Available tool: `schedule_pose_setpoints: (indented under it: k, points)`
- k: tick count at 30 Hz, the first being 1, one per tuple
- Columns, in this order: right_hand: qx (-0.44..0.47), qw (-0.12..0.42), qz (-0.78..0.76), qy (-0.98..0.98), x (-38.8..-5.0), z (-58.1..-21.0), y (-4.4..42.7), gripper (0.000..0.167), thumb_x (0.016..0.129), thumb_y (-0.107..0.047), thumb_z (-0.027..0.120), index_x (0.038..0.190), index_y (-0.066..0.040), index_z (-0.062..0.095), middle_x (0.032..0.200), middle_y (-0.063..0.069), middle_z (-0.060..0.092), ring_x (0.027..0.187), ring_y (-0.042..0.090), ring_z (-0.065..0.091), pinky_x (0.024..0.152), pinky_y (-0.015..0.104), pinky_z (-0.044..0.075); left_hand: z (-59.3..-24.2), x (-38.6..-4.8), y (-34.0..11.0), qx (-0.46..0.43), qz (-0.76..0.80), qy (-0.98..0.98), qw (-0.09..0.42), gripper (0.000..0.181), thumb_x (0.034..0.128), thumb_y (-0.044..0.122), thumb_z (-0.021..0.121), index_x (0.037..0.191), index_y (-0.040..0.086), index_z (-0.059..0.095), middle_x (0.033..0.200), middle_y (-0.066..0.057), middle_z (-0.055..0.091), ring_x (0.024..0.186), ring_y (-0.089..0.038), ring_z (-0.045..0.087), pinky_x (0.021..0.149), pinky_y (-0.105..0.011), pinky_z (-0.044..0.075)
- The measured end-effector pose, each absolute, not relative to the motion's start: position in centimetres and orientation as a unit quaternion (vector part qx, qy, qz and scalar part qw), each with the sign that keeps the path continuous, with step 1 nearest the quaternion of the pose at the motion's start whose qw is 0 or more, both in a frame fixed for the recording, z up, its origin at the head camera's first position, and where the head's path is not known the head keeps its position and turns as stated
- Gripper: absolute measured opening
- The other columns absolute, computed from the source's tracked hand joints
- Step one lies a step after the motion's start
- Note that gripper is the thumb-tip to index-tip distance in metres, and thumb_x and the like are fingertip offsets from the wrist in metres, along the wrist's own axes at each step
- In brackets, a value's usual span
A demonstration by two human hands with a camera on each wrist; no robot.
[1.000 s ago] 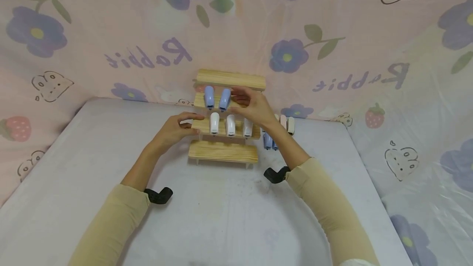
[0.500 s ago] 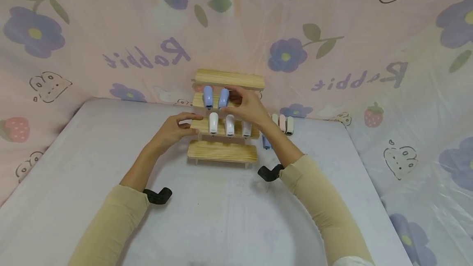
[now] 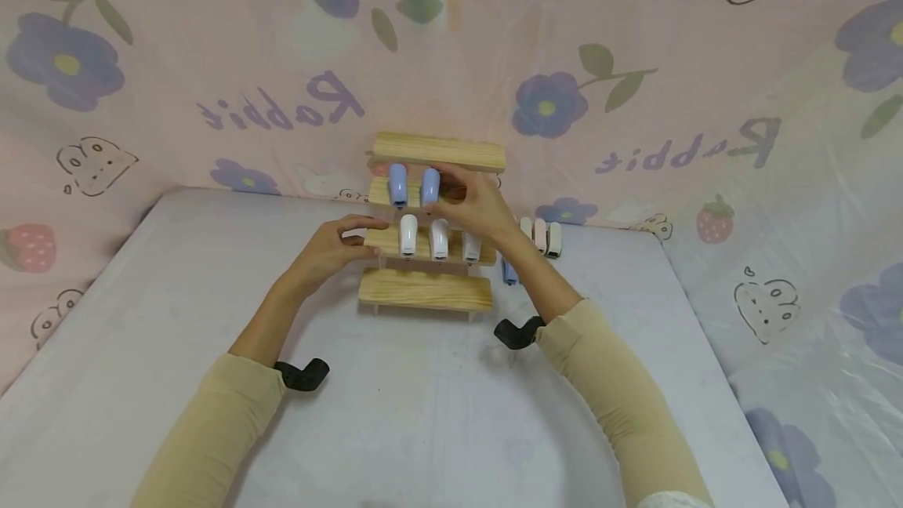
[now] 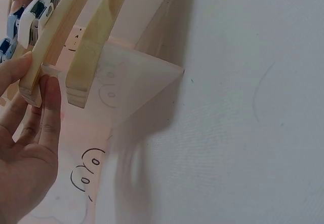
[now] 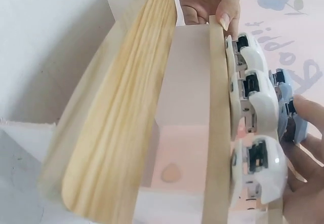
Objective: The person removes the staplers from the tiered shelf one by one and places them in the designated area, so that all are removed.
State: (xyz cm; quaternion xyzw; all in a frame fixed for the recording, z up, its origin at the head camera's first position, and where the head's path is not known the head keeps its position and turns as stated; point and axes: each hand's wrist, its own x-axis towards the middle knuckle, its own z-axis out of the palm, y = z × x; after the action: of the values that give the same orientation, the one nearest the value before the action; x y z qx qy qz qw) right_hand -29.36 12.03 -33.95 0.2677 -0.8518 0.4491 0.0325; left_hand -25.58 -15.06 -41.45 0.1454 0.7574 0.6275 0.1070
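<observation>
My left hand (image 3: pixel 331 249) grips the left end of a wooden shelf board (image 3: pixel 384 240) on a tiered rack, its thumb on top and fingers beneath in the left wrist view. Three white mini staplers (image 3: pixel 407 235) stand on that board. One tier higher are two blue mini staplers, the left one (image 3: pixel 398 184) standing free. My right hand (image 3: pixel 480 206) pinches the right blue stapler (image 3: pixel 429 186) between thumb and fingers. In the right wrist view this blue stapler (image 5: pixel 298 125) is partly hidden behind the white ones (image 5: pixel 260 165).
The rack's top board (image 3: pixel 437 149) and lowest board (image 3: pixel 423 288) bear no staplers. On the table right of the rack stand more staplers: a blue one (image 3: pixel 509 271), a pink one (image 3: pixel 539 235) and a cream one (image 3: pixel 553 240), partly behind my right forearm. A patterned curtain hangs behind.
My right hand has shifted slightly left along the upper tier. The blue stapler in its fingers has turned from slanted to nearly straight. My left hand stays on the board.
</observation>
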Motion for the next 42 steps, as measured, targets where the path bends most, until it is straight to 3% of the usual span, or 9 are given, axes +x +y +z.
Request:
schedule_pose_setpoints:
  k: [7, 18, 25, 42]
  points:
    - [0.268, 0.008, 0.494, -0.827, -29.1, -33.6, 12.7, 0.069, 0.086, -0.016, 0.079, 0.147, -0.010, 0.048, 0.134, 0.013, 0.061, 0.116, 0.025, 0.063, 0.097, 0.036, 0.051, -41.5, -25.7, -15.1, 0.146, 0.626, 0.758, 0.106, 0.047, 0.0876, 0.014, 0.078, 0.132, 0.007, 0.063, 0.148, -0.006, 0.047, 0.141, -0.030, 0.036, 0.117, -0.044, 0.028]
    - [0.248, -0.020, 0.519, -0.818, -28.7, -33.3, 14.2, 0.067, 0.088, -0.013, 0.078, 0.148, -0.016, 0.048, 0.135, 0.011, 0.058, 0.118, 0.027, 0.061, 0.095, 0.034, 0.053, -41.5, -25.7, -15.3, 0.139, 0.629, 0.757, 0.110, 0.050, 0.0872, 0.014, 0.078, 0.134, 0.007, 0.062, 0.152, -0.008, 0.042, 0.140, -0.036, 0.037, 0.116, -0.046, 0.029]
    - [0.250, -0.003, 0.525, -0.813, -28.5, -33.9, 15.7, 0.068, 0.088, -0.011, 0.077, 0.148, -0.016, 0.048, 0.134, 0.011, 0.058, 0.116, 0.026, 0.062, 0.095, 0.032, 0.052, -41.5, -25.7, -15.2, 0.142, 0.626, 0.759, 0.109, 0.049, 0.0871, 0.014, 0.078, 0.133, 0.005, 0.062, 0.150, -0.008, 0.044, 0.142, -0.030, 0.034, 0.117, -0.044, 0.028]
    - [0.250, 0.017, 0.548, -0.798, -27.6, -34.8, 19.8, 0.064, 0.088, -0.007, 0.076, 0.147, -0.012, 0.050, 0.135, 0.016, 0.057, 0.116, 0.032, 0.060, 0.093, 0.034, 0.053, -41.6, -25.7, -15.1, 0.145, 0.630, 0.755, 0.108, 0.051, 0.0872, 0.015, 0.078, 0.134, 0.004, 0.061, 0.150, -0.009, 0.044, 0.142, -0.031, 0.032, 0.117, -0.043, 0.027]
